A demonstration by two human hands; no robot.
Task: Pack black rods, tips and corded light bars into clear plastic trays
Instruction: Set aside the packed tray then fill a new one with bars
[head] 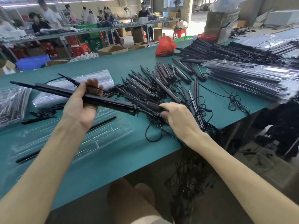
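My left hand (84,102) grips a bundle of black light bars (61,92) held above the green table, pointing up-left. My right hand (176,117) pinches the corded end (153,106) of that bundle, where thin black cords (153,131) hang in loops. Below my left arm lies an open clear plastic tray (103,136) with one black rod (102,122) in a slot and another rod (27,157) at its near left. A heap of loose corded light bars (161,84) fans out on the table behind my hands.
Empty clear trays (90,81) are stacked at the back left and more (13,104) at the far left. Small black tips (45,112) lie between them. Filled trays (252,78) pile up on the right. A red bag (165,46) sits farther back. The table edge (186,144) runs under my right forearm.
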